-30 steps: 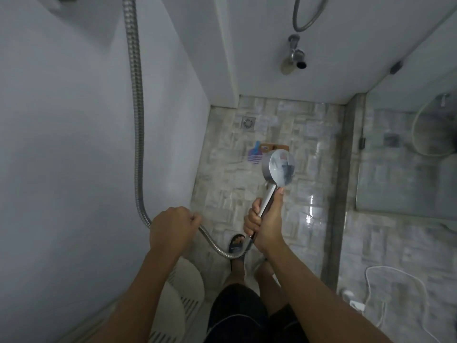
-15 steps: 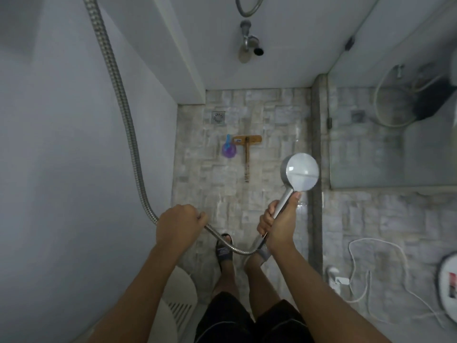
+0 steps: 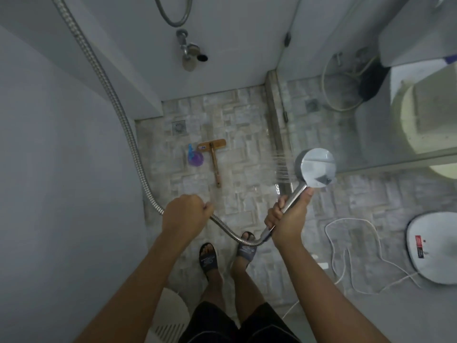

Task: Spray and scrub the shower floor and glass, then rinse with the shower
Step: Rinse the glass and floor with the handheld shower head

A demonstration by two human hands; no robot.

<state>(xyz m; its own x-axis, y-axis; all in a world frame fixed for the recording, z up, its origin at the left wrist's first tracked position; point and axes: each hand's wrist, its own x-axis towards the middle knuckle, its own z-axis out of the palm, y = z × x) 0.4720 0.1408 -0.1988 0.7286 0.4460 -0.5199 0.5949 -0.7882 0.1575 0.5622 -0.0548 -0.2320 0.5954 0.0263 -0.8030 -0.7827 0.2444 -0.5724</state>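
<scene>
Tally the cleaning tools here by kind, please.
Shower head: 1, gripped by the right hand; the left hand holds its hose
Purple spray bottle: 1, on the floor
Wooden scrub brush: 1, on the floor
Total: 3

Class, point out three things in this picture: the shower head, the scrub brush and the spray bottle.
shower head (image 3: 316, 167), head view, on its round disc.
scrub brush (image 3: 214, 160), head view, on its wooden handle.
spray bottle (image 3: 195, 159), head view, on its purple body.

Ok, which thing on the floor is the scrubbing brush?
Look at the tiled shower floor, near the square drain by the far wall. The brush is the brown T-shaped one with a long handle, lying just right of the purple spray bottle.
</scene>
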